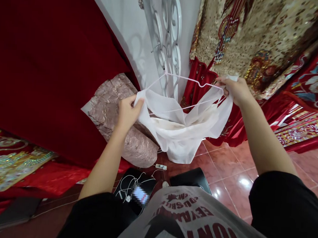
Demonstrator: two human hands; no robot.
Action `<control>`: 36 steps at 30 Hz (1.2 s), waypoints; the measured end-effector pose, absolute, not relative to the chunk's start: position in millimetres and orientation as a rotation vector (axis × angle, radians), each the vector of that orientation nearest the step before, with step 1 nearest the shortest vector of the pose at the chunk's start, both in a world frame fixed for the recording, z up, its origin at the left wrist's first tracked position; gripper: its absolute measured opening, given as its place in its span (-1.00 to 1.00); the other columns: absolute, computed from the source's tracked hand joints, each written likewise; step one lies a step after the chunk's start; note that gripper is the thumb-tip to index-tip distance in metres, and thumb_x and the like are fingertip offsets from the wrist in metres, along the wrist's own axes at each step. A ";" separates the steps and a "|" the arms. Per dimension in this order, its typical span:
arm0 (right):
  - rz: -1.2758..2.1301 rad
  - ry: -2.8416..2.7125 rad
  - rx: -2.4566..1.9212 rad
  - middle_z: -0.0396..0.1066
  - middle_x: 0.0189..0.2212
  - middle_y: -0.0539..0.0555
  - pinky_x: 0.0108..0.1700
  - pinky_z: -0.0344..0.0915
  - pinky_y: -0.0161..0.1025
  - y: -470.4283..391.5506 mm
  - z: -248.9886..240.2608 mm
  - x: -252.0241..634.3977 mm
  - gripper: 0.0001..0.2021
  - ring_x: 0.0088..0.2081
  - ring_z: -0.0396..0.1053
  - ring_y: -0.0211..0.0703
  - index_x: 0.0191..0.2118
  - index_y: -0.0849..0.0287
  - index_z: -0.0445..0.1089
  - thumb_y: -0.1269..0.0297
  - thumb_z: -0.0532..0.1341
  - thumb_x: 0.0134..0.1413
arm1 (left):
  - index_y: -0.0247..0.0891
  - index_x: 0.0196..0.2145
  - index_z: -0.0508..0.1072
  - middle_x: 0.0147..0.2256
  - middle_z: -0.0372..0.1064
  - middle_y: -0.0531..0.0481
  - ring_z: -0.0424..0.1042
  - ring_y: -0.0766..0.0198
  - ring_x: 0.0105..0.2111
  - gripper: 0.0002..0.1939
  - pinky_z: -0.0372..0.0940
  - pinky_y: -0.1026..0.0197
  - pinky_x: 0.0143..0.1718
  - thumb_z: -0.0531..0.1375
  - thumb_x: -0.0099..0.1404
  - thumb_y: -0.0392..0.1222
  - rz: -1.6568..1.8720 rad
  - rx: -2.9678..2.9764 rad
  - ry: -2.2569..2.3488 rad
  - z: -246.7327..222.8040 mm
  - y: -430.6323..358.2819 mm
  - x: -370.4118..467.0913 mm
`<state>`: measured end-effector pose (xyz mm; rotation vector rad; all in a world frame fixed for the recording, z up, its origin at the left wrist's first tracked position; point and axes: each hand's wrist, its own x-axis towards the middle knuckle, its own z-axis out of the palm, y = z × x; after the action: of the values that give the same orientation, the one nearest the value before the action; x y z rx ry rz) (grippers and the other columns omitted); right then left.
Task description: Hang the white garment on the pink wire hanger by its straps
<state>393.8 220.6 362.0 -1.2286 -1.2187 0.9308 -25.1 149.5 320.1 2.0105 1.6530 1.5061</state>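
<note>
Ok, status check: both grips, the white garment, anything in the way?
Left grip and right grip pinching opposite sides of white garment. Pale hanger partly inside, folds drooping between. Patterned pink fabric close behind left grip; nothing plainly blocking.

Below you, the floor [233, 174] is laid with glossy reddish tiles that catch bright reflections, and a small white power strip [160, 167] lies on it. Near your legs you have two black surfaces; the left one [134, 209] carries a phone [140, 195], its lit screen blurred, and loose white cords [125, 179].
</note>
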 end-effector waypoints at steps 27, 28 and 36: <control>0.705 -1.605 -1.846 0.62 -0.23 0.39 -0.34 0.12 -0.26 222.2 423.3 362.8 -0.67 -0.51 0.08 -0.48 -0.01 0.71 0.59 0.61 0.15 0.25 | -0.21 -0.52 0.34 -0.54 0.09 0.10 0.08 0.29 -0.50 -0.69 -0.03 0.19 -0.46 0.26 0.34 -0.10 1.447 1.915 1.549 319.8 148.9 -26.1; 0.699 -1.618 -1.856 0.61 -0.22 0.40 -0.34 0.11 -0.26 225.2 421.4 364.1 -0.66 -0.50 0.08 -0.47 0.00 0.72 0.58 0.60 0.15 0.26 | -0.21 -0.52 0.34 -0.53 0.09 0.09 0.08 0.29 -0.49 -0.69 -0.03 0.19 -0.46 0.26 0.34 -0.10 1.450 1.908 1.538 319.7 148.6 -25.5; 0.738 -1.793 -1.802 0.48 -0.52 0.12 -0.42 0.02 -0.28 222.7 428.0 347.8 -0.74 -0.56 0.01 -0.42 -0.18 0.50 0.64 0.58 0.16 0.22 | -0.20 -0.55 0.28 -0.55 0.02 0.10 0.05 0.30 -0.50 -0.65 -0.06 0.18 -0.45 0.25 0.36 -0.10 1.472 1.918 1.546 317.0 147.2 -18.5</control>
<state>347.8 222.7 428.0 -1.8020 -1.7931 0.7384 -18.5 147.2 317.0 1.9185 1.5462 1.4718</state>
